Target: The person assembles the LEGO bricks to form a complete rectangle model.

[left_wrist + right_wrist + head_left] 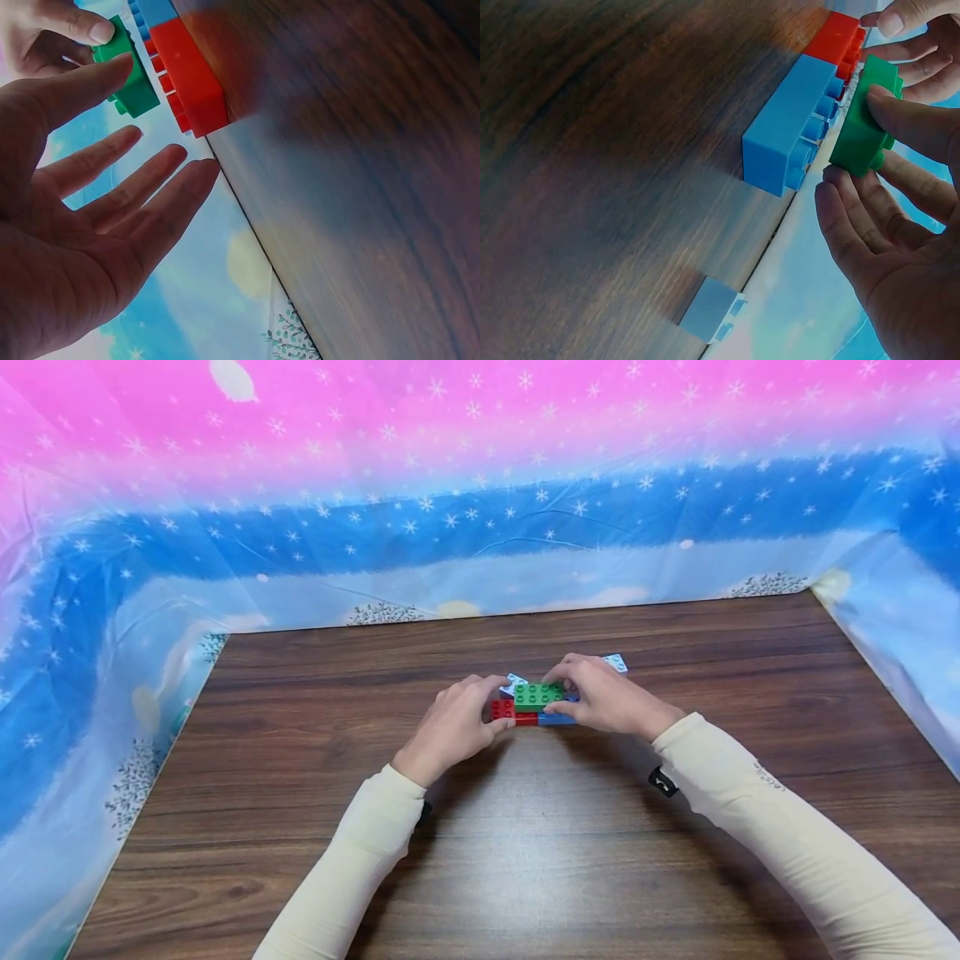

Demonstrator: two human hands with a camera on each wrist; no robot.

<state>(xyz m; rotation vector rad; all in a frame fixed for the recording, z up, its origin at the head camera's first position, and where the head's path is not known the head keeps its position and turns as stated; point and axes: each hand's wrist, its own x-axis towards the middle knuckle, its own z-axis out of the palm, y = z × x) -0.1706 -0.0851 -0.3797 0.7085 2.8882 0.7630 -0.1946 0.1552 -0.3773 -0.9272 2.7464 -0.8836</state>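
My right hand (pixel 603 697) pinches a green building brick (pixel 532 695) between thumb and fingers, studs up. The right wrist view shows a gap between the green brick (pixel 866 112) and the bricks beneath it. Below stand a red brick (pixel 502 710) and a blue brick (pixel 558 719), end to end on the table. In the right wrist view the blue brick (pixel 791 124) has its studs bare. My left hand (pixel 455 722) is spread beside the red brick (pixel 191 75), fingers apart, holding nothing.
A pale blue brick (pixel 512 683) lies just behind the red one, partly hidden by the hands. Another pale blue brick (pixel 617 662) sits behind my right hand. The brown wooden table (pixel 300 693) is bordered by a snowflake-patterned cloth (pixel 420 518) at the back and sides.
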